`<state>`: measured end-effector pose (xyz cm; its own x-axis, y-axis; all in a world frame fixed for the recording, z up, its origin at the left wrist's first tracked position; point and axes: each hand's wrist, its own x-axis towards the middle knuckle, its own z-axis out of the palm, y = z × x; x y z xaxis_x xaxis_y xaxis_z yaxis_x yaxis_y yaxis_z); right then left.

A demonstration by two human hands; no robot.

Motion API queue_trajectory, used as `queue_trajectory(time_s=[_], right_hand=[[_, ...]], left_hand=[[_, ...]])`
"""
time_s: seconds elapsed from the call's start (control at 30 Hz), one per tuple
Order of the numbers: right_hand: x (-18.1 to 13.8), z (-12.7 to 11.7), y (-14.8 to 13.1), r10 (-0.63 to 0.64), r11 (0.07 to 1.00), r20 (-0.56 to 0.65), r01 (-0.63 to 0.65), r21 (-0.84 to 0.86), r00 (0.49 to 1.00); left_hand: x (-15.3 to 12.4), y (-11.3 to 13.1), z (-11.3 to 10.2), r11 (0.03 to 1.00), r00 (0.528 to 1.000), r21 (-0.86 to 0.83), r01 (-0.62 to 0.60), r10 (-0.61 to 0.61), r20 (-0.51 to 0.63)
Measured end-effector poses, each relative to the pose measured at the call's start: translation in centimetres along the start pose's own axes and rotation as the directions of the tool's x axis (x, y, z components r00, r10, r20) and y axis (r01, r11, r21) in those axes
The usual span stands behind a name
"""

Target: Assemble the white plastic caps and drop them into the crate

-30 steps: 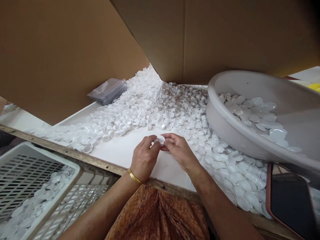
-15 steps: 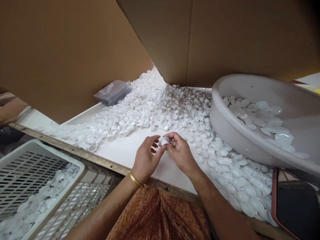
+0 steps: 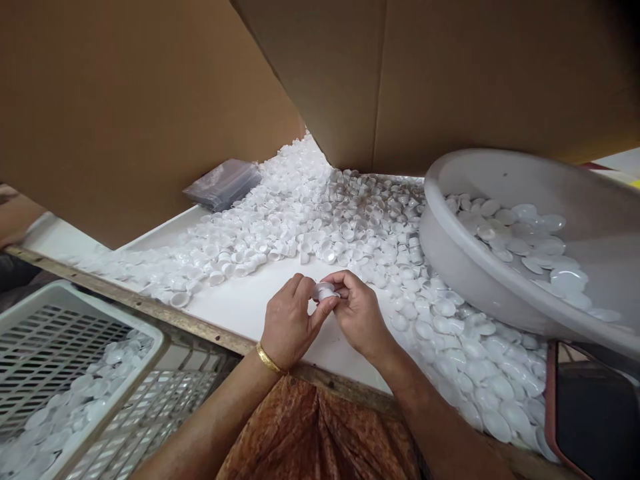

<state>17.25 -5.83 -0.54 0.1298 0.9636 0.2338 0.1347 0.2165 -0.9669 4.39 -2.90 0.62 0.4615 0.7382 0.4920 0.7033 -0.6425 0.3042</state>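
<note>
A small white round plastic piece, like a shallow cap, is pinched between my two hands above the white tabletop. My left hand is closed, with thumb and fingers on the piece's near and left side. From the right, my right hand grips the same piece between thumb and fingertips. Fingers partly cover it, so I cannot tell whether it is one part or two joined. Just beyond my hands spreads a heap of small white cups. Flatter white oval discs lie to the right of my right hand.
A large grey basin with white discs inside stands at right, a phone in front of it. Cardboard rises behind. A plastic packet lies by the heap. White baskets sit lower left. Another person's arm shows far left.
My left fingers have closed in on the white piece, and the piece has tilted between my hands. The view has shifted very slightly.
</note>
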Motion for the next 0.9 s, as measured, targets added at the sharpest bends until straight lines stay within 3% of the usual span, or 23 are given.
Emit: queue_trajectory(time_s=[0.33, 0.67, 0.8, 0.9], right_hand=[[-0.2, -0.1, -1.1, 0.023, 0.998, 0.060, -0.026, 0.053, 0.998], [-0.6, 0.4, -0.4, -0.002, 0.997, -0.124, -0.008, -0.079, 0.992], [-0.3, 0.2, -0.9, 0.062, 0.983, -0.092, -0.045, 0.178, 0.994], [-0.1, 0.0, -1.6, 0.128, 0.905, -0.067, -0.089, 0.417, 0.989]], left_hand=[[0.8, -0.3, -0.3, 0.981, 0.973, 0.078, -0.179, 0.188, -0.130], [0.8, -0.4, 1.0, 0.979, 0.971, -0.051, -0.198, 0.189, -0.150], [1.1, 0.0, 0.6, 0.984, 0.987, -0.122, -0.126, 0.112, -0.112], [1.1, 0.6, 0.2, 0.973, 0.996, -0.217, -0.072, 0.059, -0.068]])
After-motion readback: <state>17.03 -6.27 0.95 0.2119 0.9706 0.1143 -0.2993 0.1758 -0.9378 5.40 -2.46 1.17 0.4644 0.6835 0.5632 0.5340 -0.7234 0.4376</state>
